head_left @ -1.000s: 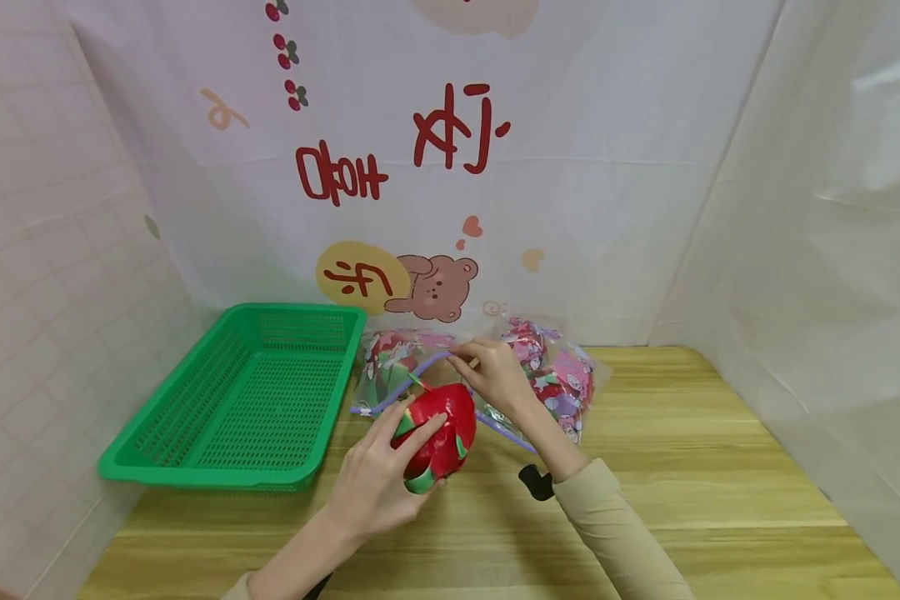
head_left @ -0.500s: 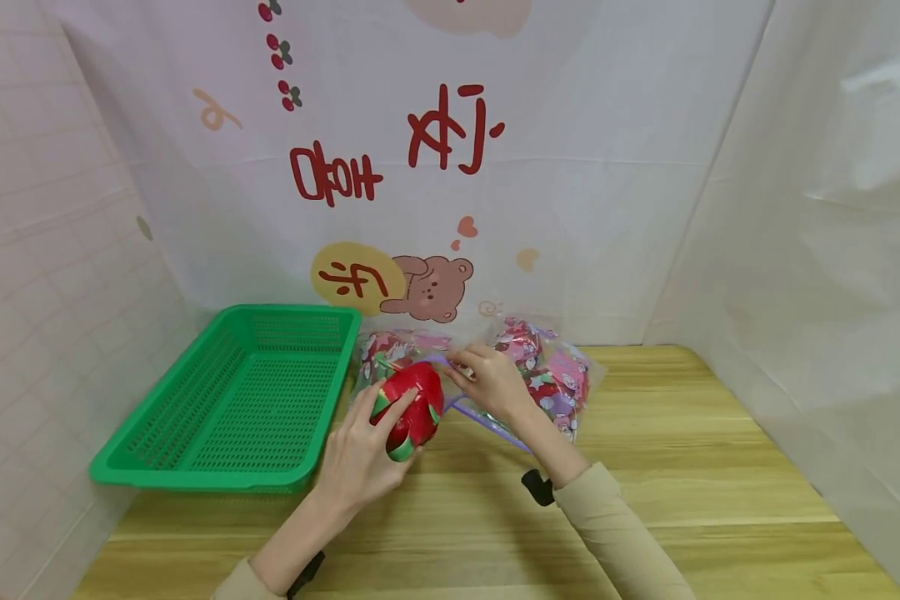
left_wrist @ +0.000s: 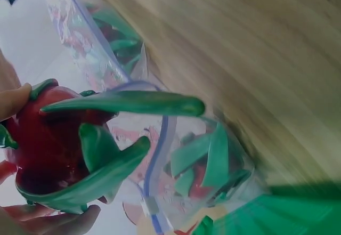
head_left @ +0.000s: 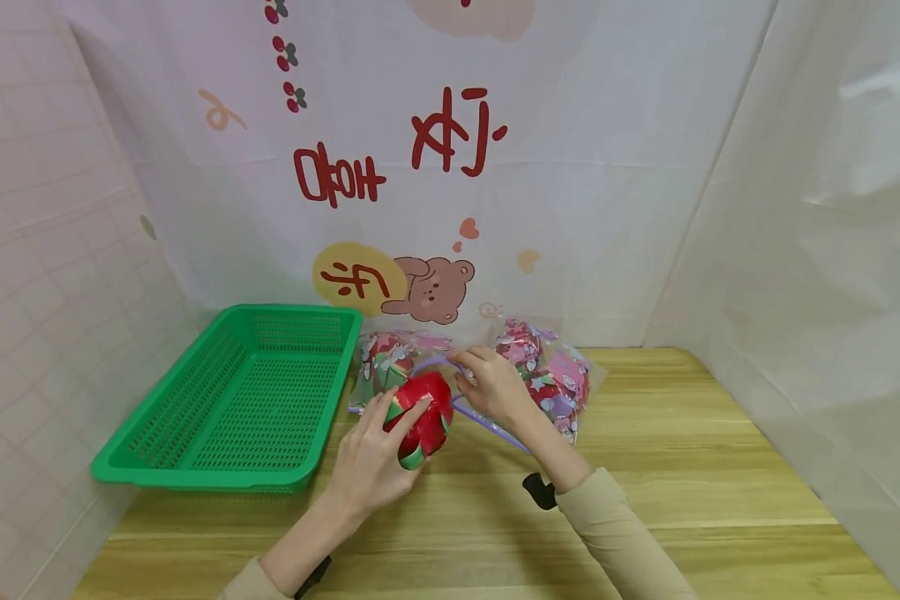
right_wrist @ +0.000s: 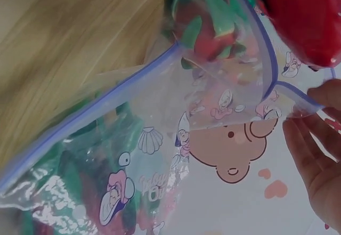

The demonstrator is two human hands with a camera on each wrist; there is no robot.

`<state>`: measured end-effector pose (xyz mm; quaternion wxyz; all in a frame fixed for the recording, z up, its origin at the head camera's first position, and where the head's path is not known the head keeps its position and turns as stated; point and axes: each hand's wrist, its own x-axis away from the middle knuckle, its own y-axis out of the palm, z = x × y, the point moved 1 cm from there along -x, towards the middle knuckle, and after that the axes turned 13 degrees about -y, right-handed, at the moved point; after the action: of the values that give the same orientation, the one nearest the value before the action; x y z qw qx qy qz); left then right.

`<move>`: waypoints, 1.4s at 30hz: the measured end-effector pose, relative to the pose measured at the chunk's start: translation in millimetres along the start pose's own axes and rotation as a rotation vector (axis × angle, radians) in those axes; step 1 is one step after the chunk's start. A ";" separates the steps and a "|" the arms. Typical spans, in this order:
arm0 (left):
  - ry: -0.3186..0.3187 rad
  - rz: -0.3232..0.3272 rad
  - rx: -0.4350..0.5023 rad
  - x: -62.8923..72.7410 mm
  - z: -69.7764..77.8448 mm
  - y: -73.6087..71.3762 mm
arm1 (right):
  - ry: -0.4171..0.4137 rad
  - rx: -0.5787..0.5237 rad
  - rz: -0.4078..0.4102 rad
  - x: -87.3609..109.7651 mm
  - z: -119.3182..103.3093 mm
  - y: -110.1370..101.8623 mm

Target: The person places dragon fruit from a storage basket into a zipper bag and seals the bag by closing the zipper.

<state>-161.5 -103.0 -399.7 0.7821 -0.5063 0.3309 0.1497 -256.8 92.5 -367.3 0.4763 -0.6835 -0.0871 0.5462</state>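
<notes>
An imitation dragon fruit (head_left: 437, 408), glossy red with green scales, is held in my left hand (head_left: 367, 458) close in front of a clear zip bag (right_wrist: 234, 94). Long green scales stick out from the fruit (left_wrist: 50, 139) in the left wrist view. My right hand (head_left: 495, 385) pinches the purple zip edge of that bag between thumb and fingers, lifting it, as the right wrist view shows. Inside the bag lies another red and green dragon fruit (right_wrist: 210, 38). Part of the bag is hidden behind the held fruit.
A second printed zip bag (head_left: 562, 383) with red and green things inside lies to the right, against the back wall sheet (head_left: 607, 208). An empty green plastic basket (head_left: 318, 442) stands at the left on the wooden table (head_left: 682, 483).
My left hand has carried the dragon fruit a little left and farther back, then slightly back to the right. My right hand stays at the bag's zip edge.
</notes>
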 end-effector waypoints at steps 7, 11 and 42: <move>0.044 -0.042 -0.007 4.6 9.1 7.7 | 0.036 0.002 0.080 -7.2 -2.1 3.0; 0.060 -0.049 -0.038 4.1 13.3 10.4 | 0.040 -0.010 0.103 -10.1 -3.7 3.9; 0.074 -0.093 -0.293 -8.8 10.2 27.6 | 0.038 -0.019 0.106 -8.6 -1.7 2.2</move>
<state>-180.0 -80.8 -410.2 0.6931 -0.6350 0.3105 0.1414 -259.6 84.9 -363.4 0.4419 -0.7017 -0.0469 0.5570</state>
